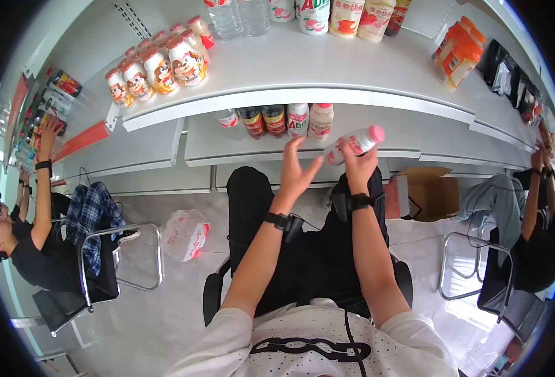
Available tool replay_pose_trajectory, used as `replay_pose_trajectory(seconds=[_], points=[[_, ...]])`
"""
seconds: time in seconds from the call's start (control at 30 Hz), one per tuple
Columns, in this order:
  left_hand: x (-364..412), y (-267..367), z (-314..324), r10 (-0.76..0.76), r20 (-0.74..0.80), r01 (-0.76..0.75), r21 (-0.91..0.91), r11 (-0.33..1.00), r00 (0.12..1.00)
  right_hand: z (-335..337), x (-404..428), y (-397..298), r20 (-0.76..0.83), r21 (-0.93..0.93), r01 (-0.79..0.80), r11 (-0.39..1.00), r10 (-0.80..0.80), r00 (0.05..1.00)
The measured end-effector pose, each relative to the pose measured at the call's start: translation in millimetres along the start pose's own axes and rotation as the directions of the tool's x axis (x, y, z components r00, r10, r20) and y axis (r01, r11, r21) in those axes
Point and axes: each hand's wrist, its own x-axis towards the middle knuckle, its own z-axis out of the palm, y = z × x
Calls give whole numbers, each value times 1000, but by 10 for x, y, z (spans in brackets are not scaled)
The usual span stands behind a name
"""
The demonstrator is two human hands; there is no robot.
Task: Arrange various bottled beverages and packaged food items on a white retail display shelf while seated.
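My right hand (360, 165) grips a plastic drink bottle with a pink cap (370, 136), tilted so its cap points to the upper right. Beside it my left hand (298, 172) has its thumb and fingers spread, with nothing in it; its thumb is close to the bottle's base. Behind the hands, on the lower shelf (376, 129), stand a white drink bottle with a red cap (298, 120), a cream-coloured drink bottle (321, 121), two dark soda bottles (263, 121) and a clear bottle (229, 118), partly hidden by the upper shelf.
The upper shelf (305, 66) holds small yogurt-drink bottles (159, 70), water bottles (239, 19) and an orange-labelled bottle pack (458, 54). An open cardboard box (430, 193) and a plastic wrapper (188, 235) lie on the floor. A person sits on each side, at left (37, 249) and right (536, 254).
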Motion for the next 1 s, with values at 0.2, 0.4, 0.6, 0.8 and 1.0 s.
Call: replay_pose_trajectory(seconds=[0.2, 0.4, 0.6, 0.8, 1.0], points=[[-115, -599, -230, -569, 38, 562, -223, 796, 821, -83, 341, 411, -87, -79, -80, 994, 73, 993], [-68, -400, -243, -605, 111, 610, -265, 747, 789, 188, 505, 427, 124, -216, -32, 976, 60, 990], [-65, -398, -123, -552, 154, 573, -193, 797, 820, 413, 1042, 740, 243, -376, 32, 926, 66, 968], [-83, -378, -185, -547, 174, 573, -191, 797, 819, 433, 1234, 689, 522, -80, -58, 995, 92, 848], [4, -330, -209, -540, 207, 576, -194, 794, 815, 356, 1220, 958, 449, -328, -29, 944, 183, 875]])
